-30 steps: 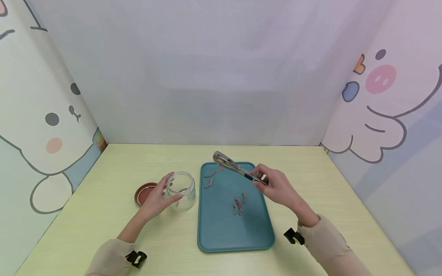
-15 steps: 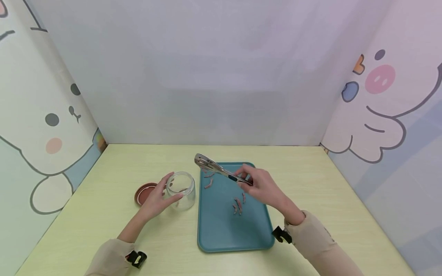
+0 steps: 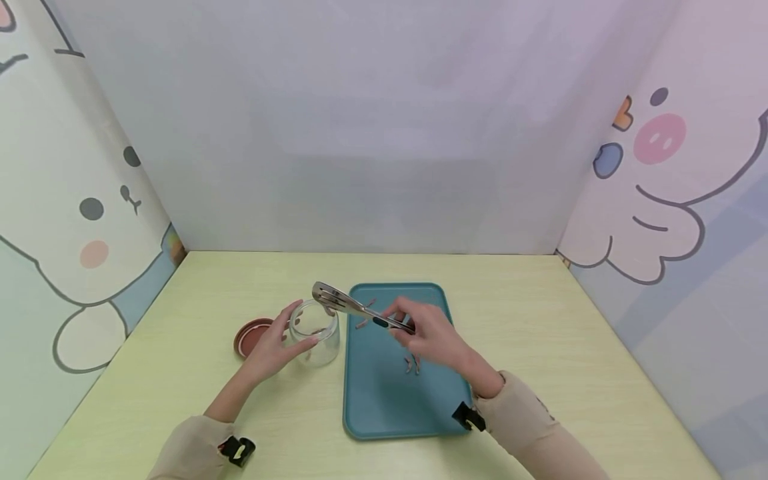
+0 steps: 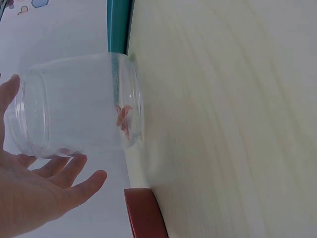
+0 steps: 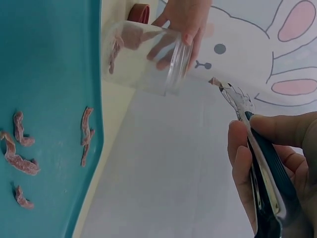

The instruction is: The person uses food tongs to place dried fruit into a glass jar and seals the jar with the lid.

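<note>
My left hand holds a clear glass jar that stands upright on the table left of the tray, thumb on the near side and fingers on the far side of its upper part. A few reddish dried strips lie on the jar's bottom. Metal tongs with dark grips are held in my right hand. Their tips are just above the jar's mouth and pinch a small reddish piece, best seen in the right wrist view.
A blue-green tray lies right of the jar, with several dried strips on it, partly hidden by the right hand in the head view. A reddish-brown lid rests left of the jar, behind the left hand. Cartoon-printed walls surround the table.
My right hand has carried the tongs and the small piece leftward from over the tray's far end to the jar's mouth. The left hand and the jar have stayed in place.
</note>
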Tool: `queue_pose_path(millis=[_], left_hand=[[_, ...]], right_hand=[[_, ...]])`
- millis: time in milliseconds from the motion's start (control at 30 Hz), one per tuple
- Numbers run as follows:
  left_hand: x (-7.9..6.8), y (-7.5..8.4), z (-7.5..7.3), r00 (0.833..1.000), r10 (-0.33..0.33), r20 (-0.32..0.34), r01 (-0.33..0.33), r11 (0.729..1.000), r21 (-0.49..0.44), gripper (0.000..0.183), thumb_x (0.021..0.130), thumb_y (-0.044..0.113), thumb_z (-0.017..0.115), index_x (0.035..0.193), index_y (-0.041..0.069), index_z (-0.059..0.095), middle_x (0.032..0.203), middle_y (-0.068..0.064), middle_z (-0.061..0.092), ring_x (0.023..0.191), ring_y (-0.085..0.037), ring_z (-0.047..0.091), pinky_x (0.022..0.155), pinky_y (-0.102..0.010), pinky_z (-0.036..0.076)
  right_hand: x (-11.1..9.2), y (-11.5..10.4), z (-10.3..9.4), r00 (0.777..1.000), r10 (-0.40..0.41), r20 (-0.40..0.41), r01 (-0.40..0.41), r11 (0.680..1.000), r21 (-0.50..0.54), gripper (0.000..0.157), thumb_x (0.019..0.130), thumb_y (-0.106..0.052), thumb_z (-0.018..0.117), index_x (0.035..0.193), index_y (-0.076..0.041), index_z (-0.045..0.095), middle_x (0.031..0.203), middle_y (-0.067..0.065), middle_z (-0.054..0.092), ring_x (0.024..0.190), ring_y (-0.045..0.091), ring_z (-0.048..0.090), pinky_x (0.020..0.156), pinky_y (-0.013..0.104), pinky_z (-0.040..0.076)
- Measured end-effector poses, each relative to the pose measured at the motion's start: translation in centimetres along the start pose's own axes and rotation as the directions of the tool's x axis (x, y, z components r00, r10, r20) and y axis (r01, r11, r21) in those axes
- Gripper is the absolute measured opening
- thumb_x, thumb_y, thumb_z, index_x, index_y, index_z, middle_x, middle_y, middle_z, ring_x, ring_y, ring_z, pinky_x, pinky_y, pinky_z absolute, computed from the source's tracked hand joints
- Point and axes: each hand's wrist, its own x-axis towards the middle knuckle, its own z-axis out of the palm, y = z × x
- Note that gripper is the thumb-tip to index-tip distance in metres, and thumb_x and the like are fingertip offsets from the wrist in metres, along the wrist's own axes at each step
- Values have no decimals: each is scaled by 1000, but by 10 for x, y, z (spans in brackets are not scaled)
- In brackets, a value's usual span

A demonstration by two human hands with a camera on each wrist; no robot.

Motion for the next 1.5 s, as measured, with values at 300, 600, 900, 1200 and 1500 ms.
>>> queue_pose_path(millis=[300, 600, 900, 1200, 1500], left_hand=[[-1, 1, -1, 1000, 7, 2, -7, 1000, -19, 82, 78, 40, 65, 139, 10, 20, 136, -20, 28, 122, -37, 28, 93, -53, 30], [-2, -1, 0, 1000, 9, 1, -9, 1000, -22, 81, 78, 39, 65, 139, 11, 20, 135, -21, 29, 121, -38, 28, 92, -55, 30], [-2, 0, 0, 1000, 30, -1, -30, 999, -22, 79, 78, 38, 65, 139, 11, 21, 136, -19, 29, 122, -35, 29, 92, -54, 30], [-2, 1, 0, 999, 33, -6, -33, 999, -10, 80, 78, 39, 65, 139, 11, 21, 135, -19, 30, 121, -36, 30, 91, -54, 31], [-2, 1, 0, 1000, 22, -4, -22, 1000, -5, 81, 78, 41, 64, 139, 11, 21, 136, -19, 30, 121, -36, 30, 91, -54, 31]], right_hand=[[4, -2, 15, 1000, 17, 11, -16, 1000, -12, 18, 83, -6, 60, 101, -11, 58, 76, -5, 55, 45, 3, 38, 40, 20, 34], [2, -1, 20, 998, 43, 35, -43, 999, -3, 19, 83, -7, 60, 101, -11, 58, 78, -5, 55, 41, 3, 35, 37, 19, 32], [-5, 3, 7, 993, 120, 13, -120, 993, 17, 21, 85, -11, 60, 105, -14, 57, 81, -4, 55, 41, 4, 38, 38, 22, 36], [-24, 20, -17, 988, 136, -72, -140, 989, -43, 22, 84, -12, 61, 106, -14, 56, 78, -6, 51, 46, 4, 41, 42, 23, 38], [-51, 37, -38, 968, 230, -101, -237, 969, -63, 26, 80, -8, 64, 105, -14, 57, 79, -4, 52, 51, 4, 50, 44, 24, 41]])
